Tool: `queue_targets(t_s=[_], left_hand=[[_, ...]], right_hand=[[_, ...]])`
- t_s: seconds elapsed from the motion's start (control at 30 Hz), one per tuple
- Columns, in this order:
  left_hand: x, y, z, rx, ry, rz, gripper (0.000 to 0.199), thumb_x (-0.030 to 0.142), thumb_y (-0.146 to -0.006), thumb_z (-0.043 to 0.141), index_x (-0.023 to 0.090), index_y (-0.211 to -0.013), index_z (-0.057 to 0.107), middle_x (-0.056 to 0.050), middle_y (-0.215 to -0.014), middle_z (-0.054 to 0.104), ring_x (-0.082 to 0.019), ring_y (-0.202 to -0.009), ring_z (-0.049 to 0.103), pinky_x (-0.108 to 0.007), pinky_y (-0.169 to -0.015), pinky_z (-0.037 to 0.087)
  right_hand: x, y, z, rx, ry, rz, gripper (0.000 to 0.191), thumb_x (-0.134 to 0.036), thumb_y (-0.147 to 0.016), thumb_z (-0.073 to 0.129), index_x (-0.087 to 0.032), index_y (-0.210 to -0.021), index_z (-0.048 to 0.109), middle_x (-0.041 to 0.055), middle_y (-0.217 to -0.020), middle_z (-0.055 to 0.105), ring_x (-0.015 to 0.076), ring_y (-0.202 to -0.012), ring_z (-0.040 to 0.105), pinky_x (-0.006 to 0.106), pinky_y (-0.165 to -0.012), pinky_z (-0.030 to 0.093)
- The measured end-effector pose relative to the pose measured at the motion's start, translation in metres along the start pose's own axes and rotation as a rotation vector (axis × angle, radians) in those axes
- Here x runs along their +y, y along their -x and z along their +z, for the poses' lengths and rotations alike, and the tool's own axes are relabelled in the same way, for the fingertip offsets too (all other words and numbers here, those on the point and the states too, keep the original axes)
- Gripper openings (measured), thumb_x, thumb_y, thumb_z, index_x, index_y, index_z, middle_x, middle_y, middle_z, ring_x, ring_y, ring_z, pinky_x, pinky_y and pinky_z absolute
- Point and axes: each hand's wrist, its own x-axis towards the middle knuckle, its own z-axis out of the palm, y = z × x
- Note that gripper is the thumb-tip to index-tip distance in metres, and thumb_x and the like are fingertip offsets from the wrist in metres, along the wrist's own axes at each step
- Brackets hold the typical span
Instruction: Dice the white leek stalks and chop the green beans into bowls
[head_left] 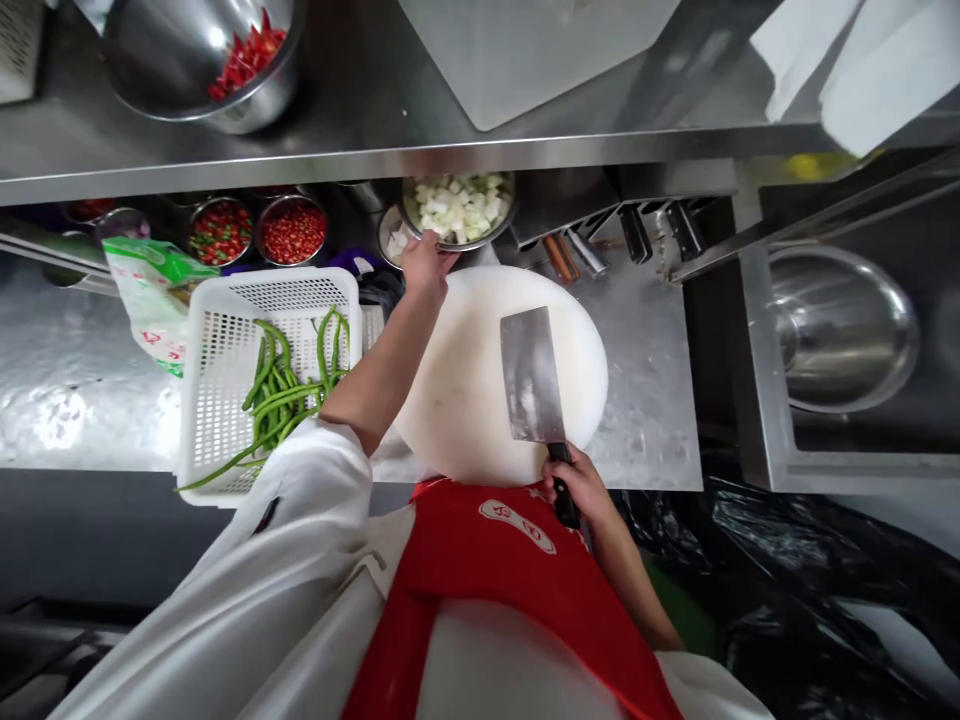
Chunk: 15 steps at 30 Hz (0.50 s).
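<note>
My left hand [426, 262] reaches out to the near rim of a metal bowl [459, 210] of chopped white pieces, its fingers closed on that rim beneath the shelf edge. My right hand [577, 485] is wrapped round the black handle of a cleaver [534, 375]. The wide blade lies over the right part of a round white cutting board [457, 370], pointing away from me. To the left of the board, long green beans [281, 400] lie in a white perforated basket [202, 390].
Bowls of chopped red chillies [292, 230] stand behind the basket, beside a green and white bag [154, 300]. Knife handles [635, 235] stick out behind the board. A metal shelf [360, 160] runs across above. At the right is a steel basin [847, 330].
</note>
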Motion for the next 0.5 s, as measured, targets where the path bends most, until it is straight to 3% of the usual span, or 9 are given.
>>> queue_targets(t_s=[0.13, 0.27, 0.37, 0.5], left_hand=[[0.019, -0.005, -0.054, 0.166, -0.16, -0.011, 0.012, 0.014, -0.094, 0.054, 0.017, -0.084, 0.047, 0.002, -0.07, 0.055, -0.013, -0.085, 0.068, -0.035, -0.092, 0.059], [0.022, -0.008, -0.09, 0.184, -0.325, -0.141, 0.021, 0.024, -0.096, 0.057, 0.016, -0.078, 0.05, -0.003, -0.074, 0.058, -0.024, -0.094, 0.072, -0.045, -0.088, 0.06], [0.014, -0.013, -0.097, 0.177, -0.259, -0.205, 0.022, 0.028, -0.098, 0.056, 0.014, -0.08, 0.053, -0.007, -0.086, 0.063, -0.028, -0.1, 0.072, -0.047, -0.086, 0.061], [-0.007, -0.03, -0.089, 0.218, -0.108, -0.229, 0.008, 0.019, -0.098, 0.051, 0.013, -0.094, 0.055, -0.011, -0.105, 0.066, -0.024, -0.102, 0.071, -0.04, -0.084, 0.063]], right_hand=[[0.005, -0.002, -0.003, 0.01, -0.007, 0.009, 0.021, -0.031, -0.065, 0.063, -0.023, -0.075, 0.046, -0.0078, -0.051, 0.056, 0.0115, -0.036, 0.049, 0.023, -0.035, 0.041], [0.007, -0.004, -0.007, 0.018, -0.009, 0.021, 0.02, -0.031, -0.067, 0.065, -0.023, -0.074, 0.047, -0.0072, -0.052, 0.056, 0.0126, -0.036, 0.049, 0.025, -0.035, 0.041], [0.007, -0.003, -0.008, 0.024, -0.018, 0.012, 0.019, -0.03, -0.067, 0.066, -0.023, -0.073, 0.049, -0.0067, -0.052, 0.056, 0.0131, -0.037, 0.049, 0.025, -0.035, 0.041], [0.009, -0.002, -0.008, 0.055, -0.03, 0.027, 0.019, -0.031, -0.067, 0.069, -0.023, -0.071, 0.052, -0.0056, -0.051, 0.056, 0.0137, -0.037, 0.049, 0.026, -0.035, 0.041]])
